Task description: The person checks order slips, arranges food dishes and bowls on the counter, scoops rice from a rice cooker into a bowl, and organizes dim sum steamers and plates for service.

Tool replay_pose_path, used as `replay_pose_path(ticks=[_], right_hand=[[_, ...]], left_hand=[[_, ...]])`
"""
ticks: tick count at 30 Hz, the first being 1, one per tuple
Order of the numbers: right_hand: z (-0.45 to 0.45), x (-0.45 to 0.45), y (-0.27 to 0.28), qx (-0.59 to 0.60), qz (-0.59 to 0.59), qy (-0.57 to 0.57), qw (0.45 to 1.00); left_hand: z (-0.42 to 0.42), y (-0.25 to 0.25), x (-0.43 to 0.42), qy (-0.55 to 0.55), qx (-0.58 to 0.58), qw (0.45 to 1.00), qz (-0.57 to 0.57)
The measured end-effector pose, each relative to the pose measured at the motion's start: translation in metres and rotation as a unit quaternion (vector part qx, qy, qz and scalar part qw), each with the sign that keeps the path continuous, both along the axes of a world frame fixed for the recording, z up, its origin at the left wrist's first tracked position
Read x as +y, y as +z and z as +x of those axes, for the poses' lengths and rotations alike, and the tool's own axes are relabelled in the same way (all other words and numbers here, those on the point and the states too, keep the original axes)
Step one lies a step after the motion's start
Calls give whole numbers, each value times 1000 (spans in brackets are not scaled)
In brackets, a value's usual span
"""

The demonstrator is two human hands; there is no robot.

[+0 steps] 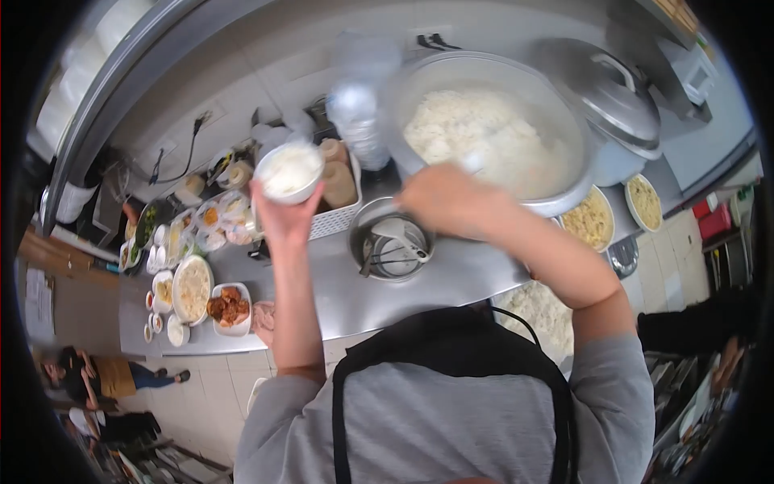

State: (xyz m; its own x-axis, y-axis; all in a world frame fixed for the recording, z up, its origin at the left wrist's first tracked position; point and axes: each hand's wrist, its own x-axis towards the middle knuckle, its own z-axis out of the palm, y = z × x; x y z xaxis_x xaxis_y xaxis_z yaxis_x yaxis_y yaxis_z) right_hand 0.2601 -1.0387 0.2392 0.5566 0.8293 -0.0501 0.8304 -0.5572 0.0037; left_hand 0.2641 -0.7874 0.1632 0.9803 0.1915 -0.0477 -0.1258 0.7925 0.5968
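My left hand (289, 216) is wrapped round a small white bowl (292, 192) heaped with white rice (292, 168), held up above the counter. My right hand (445, 198), blurred by motion, is closed over the near side of a large metal pot (580, 133) of cooked rice (476, 121). Beside its fingers, against the rice, shows the pale end of what looks like a white rice paddle (474, 161); its handle is hidden in the hand. Below sits a round metal container (363, 262) with a white scoop (395, 230) and other utensils inside.
Stacked clear plastic containers (359, 129) stand left of the pot. A white basket (330, 222) holds bottles. Several side dishes cover the counter's left end, including a tray of red-sauced food (230, 310). A metal lid (613, 101) leans behind right. Two people are at far left.
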Motion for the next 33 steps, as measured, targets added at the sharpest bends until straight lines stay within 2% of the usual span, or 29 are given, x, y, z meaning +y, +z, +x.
replay_pose_path(ticks=[1, 2, 5, 6, 7, 8, 9, 10, 11, 12, 13, 14, 15, 16, 17, 18, 19, 21, 22, 23, 24, 25, 27, 28, 30, 32, 33], right_hand=[[-6, 13, -10, 29, -40, 28, 998], [-8, 27, -29, 9, -41, 34, 999], [2, 58, -74, 16, -97, 70, 993], [1, 63, -75, -64, -103, 76, 990], [10, 63, -84, -77, -10, 84, 993], [19, 59, -85, -155, 101, 92, 978], [21, 42, -51, -182, 143, 101, 968], [42, 31, -40, -130, 67, 59, 988], [73, 9, -39, -117, 207, 67, 969], [111, -20, -36, -157, 216, 34, 963], [154, -64, -37, -254, 260, 30, 931], [171, -110, -17, 79, 471, -122, 870], [189, -154, 1, -124, 366, -195, 901], [212, -194, 32, -234, 104, -361, 897], [216, -237, 43, -328, 140, -360, 862], [253, -297, 36, -349, 145, -427, 822], [248, -330, 48, -367, 91, -491, 785], [256, -388, 46, -298, 73, -612, 729], [267, -418, 31, -289, 34, -625, 724], [274, -442, 18, -261, 33, -609, 748], [285, -460, 3, -255, 80, -614, 743], [280, -457, -1, -308, 79, -592, 740], [310, -492, -8, -314, 37, -566, 762], [296, -476, 8, -309, 17, -573, 759], [290, -477, 21, -382, 59, -503, 773], [276, -449, 51, -345, 73, -500, 791], [262, -425, 65, -334, 99, -459, 817]], left_hand=[[-9, -2, 4, 27, -1, 1000, -7], [-13, -8, 10, 32, -1, 999, -26], [-27, -16, 16, 14, -2, 997, -74], [-31, -20, 18, 29, 7, 997, -66], [-38, -21, 19, 24, 15, 998, -63], [-43, -23, 18, 46, 18, 997, -59], [-50, -25, 20, 37, 30, 996, -69], [-59, -26, 22, 31, 44, 996, -78], [-68, -29, 25, 30, 44, 995, -79], [-75, -30, 26, 65, 47, 995, -55], [-80, -32, 27, 100, 47, 993, -31], [-88, -34, 31, 103, 41, 993, -34], [-97, -36, 35, 119, 52, 990, -45], [-103, -37, 38, 137, 64, 987, -57], [-110, -37, 39, 144, 60, 986, -60], [-117, -35, 40, 173, 83, 980, -54], [-121, -36, 40, 202, 107, 972, -48], [-127, -40, 44, 202, 102, 974, -31], [-131, -41, 46, 196, 99, 976, -10], [-127, -37, 40, 228, 96, 969, 3], [-125, -31, 33, 256, 111, 960, 16], [-122, -30, 35, 249, 112, 962, 19], [-118, -25, 33, 243, 116, 963, 21], [-115, -19, 27, 243, 119, 962, 21], [-111, -14, 21, 229, 106, 968, 4], [-112, -15, 19, 216, 103, 971, 13], [-111, -15, 16, 214, 101, 971, 11]])
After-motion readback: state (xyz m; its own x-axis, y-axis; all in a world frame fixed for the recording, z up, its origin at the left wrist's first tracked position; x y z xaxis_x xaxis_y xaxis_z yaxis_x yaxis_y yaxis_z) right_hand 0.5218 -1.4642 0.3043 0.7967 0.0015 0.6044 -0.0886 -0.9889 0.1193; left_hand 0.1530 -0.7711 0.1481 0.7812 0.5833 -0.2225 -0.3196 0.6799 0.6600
